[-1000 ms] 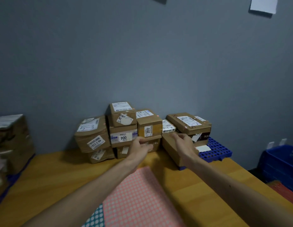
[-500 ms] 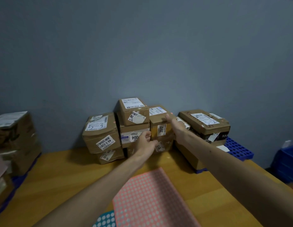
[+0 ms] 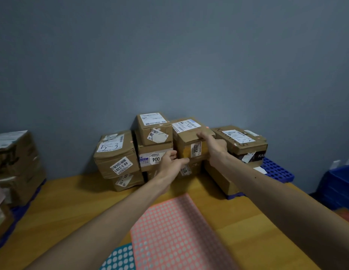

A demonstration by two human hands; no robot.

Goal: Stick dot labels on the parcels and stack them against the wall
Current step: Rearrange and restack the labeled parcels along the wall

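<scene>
Head view. The 2017 parcel (image 3: pixel 191 147) sits in the upper tier of the parcel stack (image 3: pixel 116 152) against the grey wall (image 3: pixel 169 65), between the 004 parcel (image 3: pixel 155 158) and a flat parcel (image 3: pixel 241 141). The left hand (image 3: pixel 169 162) grips its lower left corner, fingers curled round the edge. The right hand (image 3: pixel 214 145) grasps the top front edge, fingers hooked over it. Probable purpose: a two-point hold to seat the box square.

Surface: a wooden table (image 3: pixel 72 201) carrying a pink dot-label sheet (image 3: pixel 175 230) and a teal dot-label sheet (image 3: pixel 121 258). A blue perforated pallet (image 3: pixel 276 170) lies under the right-hand parcels. Further parcels (image 3: pixel 15 158) stand far left, a blue crate (image 3: pixel 337 186) far right.
</scene>
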